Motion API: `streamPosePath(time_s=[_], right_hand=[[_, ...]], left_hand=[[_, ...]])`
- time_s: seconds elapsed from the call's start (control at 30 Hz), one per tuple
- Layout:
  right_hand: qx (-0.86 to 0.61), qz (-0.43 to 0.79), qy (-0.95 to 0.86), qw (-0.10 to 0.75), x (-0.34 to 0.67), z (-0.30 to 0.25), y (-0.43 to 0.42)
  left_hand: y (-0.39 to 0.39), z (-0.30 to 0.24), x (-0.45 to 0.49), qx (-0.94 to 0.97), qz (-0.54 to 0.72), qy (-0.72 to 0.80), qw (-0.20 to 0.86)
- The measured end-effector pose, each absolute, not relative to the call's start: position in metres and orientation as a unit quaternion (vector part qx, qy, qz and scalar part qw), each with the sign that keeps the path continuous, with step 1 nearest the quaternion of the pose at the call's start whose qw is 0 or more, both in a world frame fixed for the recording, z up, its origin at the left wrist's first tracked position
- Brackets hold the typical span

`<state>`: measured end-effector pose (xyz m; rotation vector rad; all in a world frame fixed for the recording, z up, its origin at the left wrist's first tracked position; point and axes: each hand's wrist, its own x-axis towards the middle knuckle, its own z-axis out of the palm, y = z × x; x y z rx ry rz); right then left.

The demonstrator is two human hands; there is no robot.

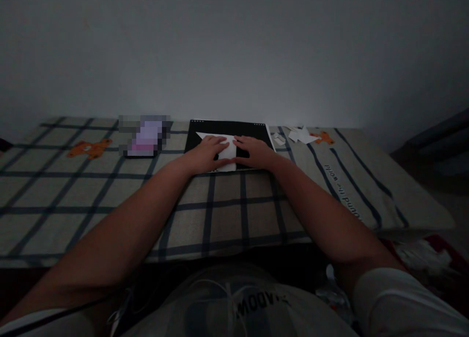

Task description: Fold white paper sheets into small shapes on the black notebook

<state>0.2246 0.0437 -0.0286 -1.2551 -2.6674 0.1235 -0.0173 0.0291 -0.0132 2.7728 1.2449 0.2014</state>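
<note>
A folded piece of white paper lies on a black, spiral-hole-edged pad, with a pointed corner reaching out to the upper left. My left hand rests on the paper's left part, fingers spread and thumb apart from them. At the paper's straight right edge, the fingertips and thumb of my right hand touch down, also spread, with the palm over the black pad. Part of the paper is hidden under my left hand.
A phone with a lit, blurred screen leans at the left. Folded white paper pieces and a small pale scrap lie to the right. The checked tablecloth covers the table, which meets a grey wall.
</note>
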Motion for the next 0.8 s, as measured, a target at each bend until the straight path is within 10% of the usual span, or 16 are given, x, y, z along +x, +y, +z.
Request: streamPosePath(time_s=[0.8], right_hand=[[-0.361, 0.061, -0.919, 0.149, 0.2298, -0.0322, 0.0478]], left_hand=[[0.0198, -0.0166, -0.0091, 0.879, 0.079, 0.471, -0.004]])
